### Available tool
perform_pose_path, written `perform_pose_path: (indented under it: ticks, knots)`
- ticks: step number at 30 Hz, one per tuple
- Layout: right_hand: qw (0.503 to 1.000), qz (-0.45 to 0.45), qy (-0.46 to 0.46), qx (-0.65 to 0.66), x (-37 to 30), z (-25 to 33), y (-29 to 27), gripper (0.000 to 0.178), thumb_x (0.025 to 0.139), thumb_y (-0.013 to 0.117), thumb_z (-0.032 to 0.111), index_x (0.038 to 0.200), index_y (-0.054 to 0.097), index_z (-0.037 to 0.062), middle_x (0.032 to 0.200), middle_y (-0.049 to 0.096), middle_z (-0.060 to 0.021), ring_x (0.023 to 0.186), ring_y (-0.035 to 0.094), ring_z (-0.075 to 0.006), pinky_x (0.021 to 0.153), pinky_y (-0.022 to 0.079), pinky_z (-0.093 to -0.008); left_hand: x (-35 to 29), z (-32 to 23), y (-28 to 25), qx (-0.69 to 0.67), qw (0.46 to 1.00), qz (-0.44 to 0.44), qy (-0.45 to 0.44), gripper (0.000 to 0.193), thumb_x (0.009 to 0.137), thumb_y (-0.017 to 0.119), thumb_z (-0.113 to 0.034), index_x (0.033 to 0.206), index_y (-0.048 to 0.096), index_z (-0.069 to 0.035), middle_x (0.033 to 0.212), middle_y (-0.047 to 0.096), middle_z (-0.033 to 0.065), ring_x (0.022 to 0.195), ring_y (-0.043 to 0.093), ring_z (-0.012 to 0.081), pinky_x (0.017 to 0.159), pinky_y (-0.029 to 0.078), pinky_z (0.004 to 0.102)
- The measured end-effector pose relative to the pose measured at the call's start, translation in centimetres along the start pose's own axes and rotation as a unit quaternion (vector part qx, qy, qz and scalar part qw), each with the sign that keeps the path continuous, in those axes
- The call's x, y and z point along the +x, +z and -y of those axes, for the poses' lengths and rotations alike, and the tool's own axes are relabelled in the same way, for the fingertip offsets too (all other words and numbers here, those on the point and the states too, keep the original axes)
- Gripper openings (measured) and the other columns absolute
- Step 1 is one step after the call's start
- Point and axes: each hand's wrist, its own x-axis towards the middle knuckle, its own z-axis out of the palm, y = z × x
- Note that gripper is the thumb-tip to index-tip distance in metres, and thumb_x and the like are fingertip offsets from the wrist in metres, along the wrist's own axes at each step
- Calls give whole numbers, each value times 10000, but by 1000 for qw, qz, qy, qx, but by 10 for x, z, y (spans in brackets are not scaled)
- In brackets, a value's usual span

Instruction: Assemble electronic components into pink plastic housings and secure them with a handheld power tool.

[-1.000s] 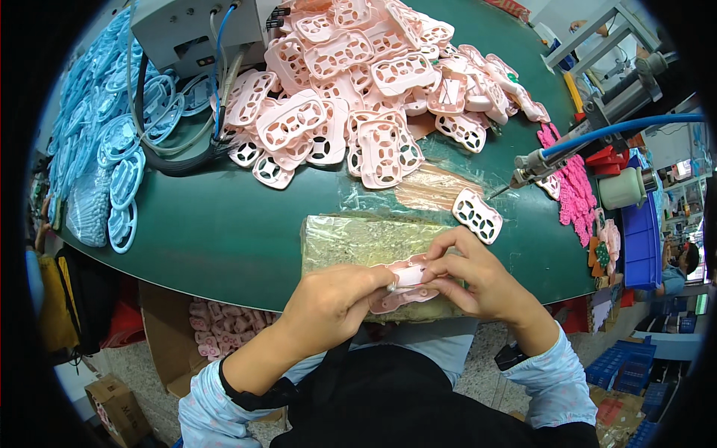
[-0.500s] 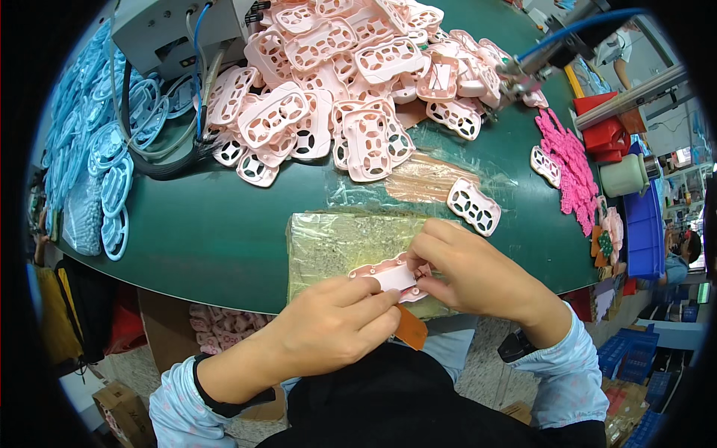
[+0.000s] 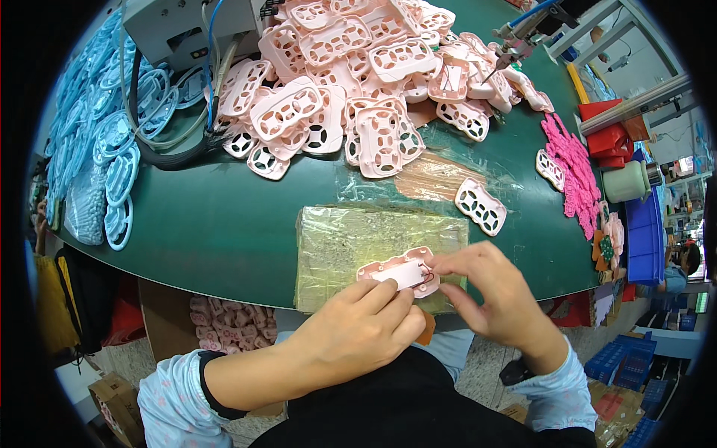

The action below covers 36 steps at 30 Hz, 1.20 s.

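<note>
A pink plastic shell (image 3: 371, 272) rests on a yellowish, tape-wrapped block (image 3: 328, 246) at the table's near edge. Inside the shell lies a white rectangular piece (image 3: 399, 275), and thin dark red wires (image 3: 428, 275) show at its right end. My left hand (image 3: 366, 317) grips the shell's near left side, its fingertips on the edge of the white piece. At the wires' end, my right hand (image 3: 489, 295) has its thumb and index finger apart, with nothing visible between them. An orange piece (image 3: 426, 328) shows below the shell, partly behind my left hand.
A heap of pink shells (image 3: 328, 82) covers the table's far middle; a single shell (image 3: 480, 207) lies right of the block. Blue plastic parts (image 3: 112, 142) pile up at left beside a grey machine box (image 3: 190, 33). Bright pink pieces (image 3: 571, 168) lie at right, below a metal tool arm (image 3: 523, 37).
My right hand has drawn back rightward from the shell, and its fingers have parted. The wires and more of the white piece now show. My left hand keeps its hold.
</note>
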Motion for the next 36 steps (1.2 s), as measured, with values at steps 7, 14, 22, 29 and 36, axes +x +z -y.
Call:
perform_pose_path:
  ticks: [7, 14, 22, 29, 36]
  knots:
    - [990, -61, 112, 57, -9, 9, 23, 381, 779, 560, -126, 1143, 582, -13, 957, 650, -152, 893, 626, -314, 737, 525, -361, -3, -1, 2, -4, 1000, -8, -15, 246, 709, 631, -134, 922, 575, -26, 1081, 632, 114, 965, 603, 241, 788, 526, 344]
    - [982, -109, 146, 42, -30, 29, 30, 396, 777, 566, -117, 1162, 576, -26, 976, 642, -162, 866, 617, -308, 743, 519, -367, -3, -4, 3, -24, 999, -12, -30, 237, 729, 638, -125, 934, 578, -24, 1092, 635, 117, 978, 605, 254, 774, 538, 348]
    - [988, -109, 107, -3, -28, 37, 38, 456, 757, 533, -143, 1199, 556, -34, 987, 631, -175, 840, 606, -315, 735, 510, -372, -4, -4, 6, -28, 999, -22, -39, 233, 728, 643, -118, 933, 579, -26, 1095, 639, 115, 975, 612, 248, 782, 541, 343]
    - [975, -120, 175, 72, -31, 40, 45, 485, 779, 479, -163, 1241, 543, -32, 1044, 640, -176, 847, 626, -280, 751, 524, -357, -6, -4, 12, -21, 996, -77, -32, 188, 721, 610, -131, 862, 540, -28, 941, 619, 115, 868, 587, 217, 744, 504, 305]
    - [987, -85, 136, -4, -31, 45, 43, 555, 691, 505, -177, 1229, 533, -43, 1098, 625, -189, 870, 609, -323, 808, 508, -372, -6, -6, 10, -48, 998, -33, -38, 271, 700, 626, -109, 942, 560, -7, 1082, 623, 117, 975, 606, 235, 759, 535, 312]
